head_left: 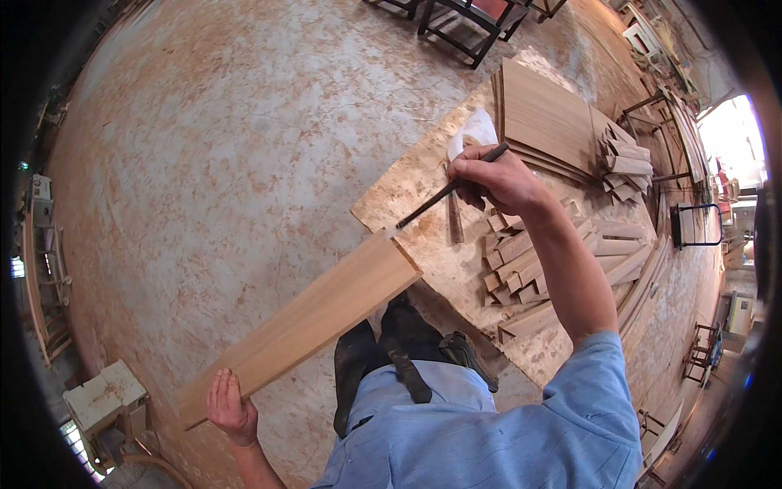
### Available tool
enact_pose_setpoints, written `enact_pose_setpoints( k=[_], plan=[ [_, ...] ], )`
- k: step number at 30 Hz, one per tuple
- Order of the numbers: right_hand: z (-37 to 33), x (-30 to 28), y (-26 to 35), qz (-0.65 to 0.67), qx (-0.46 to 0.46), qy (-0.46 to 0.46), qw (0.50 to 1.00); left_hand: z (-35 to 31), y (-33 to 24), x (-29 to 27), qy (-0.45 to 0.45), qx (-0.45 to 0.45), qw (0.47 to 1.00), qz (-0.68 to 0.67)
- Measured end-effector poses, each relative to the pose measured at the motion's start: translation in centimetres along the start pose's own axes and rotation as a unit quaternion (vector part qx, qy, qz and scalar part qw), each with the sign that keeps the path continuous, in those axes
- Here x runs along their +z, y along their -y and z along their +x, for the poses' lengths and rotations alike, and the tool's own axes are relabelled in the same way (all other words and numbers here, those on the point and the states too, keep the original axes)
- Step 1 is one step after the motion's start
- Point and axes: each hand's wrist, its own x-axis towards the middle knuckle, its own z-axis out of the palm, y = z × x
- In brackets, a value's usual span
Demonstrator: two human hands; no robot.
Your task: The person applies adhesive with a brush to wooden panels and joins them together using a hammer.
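Note:
My left hand (233, 407) is closed on the lower left end of a long wooden board (305, 318), fingers over its top face. The board slants up to the right, its far end at the corner of a worktable (387, 191). In my right hand (501, 181) is a thin dark brush-like stick (436, 202), gripped near its upper end. Its tip meets the board's far end, where a small whitish smear shows. Just beyond that hand stands a white container (476, 130), partly hidden. A narrow brown tool or strip (455, 218) lies below it on the table.
Several short wooden pieces (517, 265) are heaped on the table under my right forearm. Behind them lie stacked wide panels (546, 122) and a bundle of slats (627, 167). Dark wooden stools (464, 28) stand on the floor beyond; a pale machine (106, 399) is at lower left.

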Motion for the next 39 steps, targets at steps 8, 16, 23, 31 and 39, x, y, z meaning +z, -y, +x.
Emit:
enact_pose_setpoints(
  k=[8, 16, 23, 31, 39],
  plan=[
    [-3.2, -5.3, 1.6, 0.111, -0.136, -0.238, 0.955, -1.1, 1.2, 2.1, -0.046, -0.229, 0.968, -0.089],
    [-0.5, -9.6, -6.4, -0.137, -0.046, -0.381, 0.913, 6.5, 1.6, -2.1, -0.321, -0.532, 0.653, -0.433],
    [2.4, -10.5, -10.9, -0.189, -0.054, -0.391, 0.899, 6.3, 4.2, -1.3, -0.239, -0.484, 0.407, -0.737],
    [0.1, -12.4, -9.1, 0.137, 0.054, -0.347, 0.926, 7.5, -0.6, 4.1, -0.241, -0.520, 0.275, -0.772],
    [-4.9, -7.0, -2.5, 0.283, -0.137, -0.202, 0.928, 8.4, -2.9, 3.3, -0.249, -0.578, 0.302, -0.717]
  ],
)
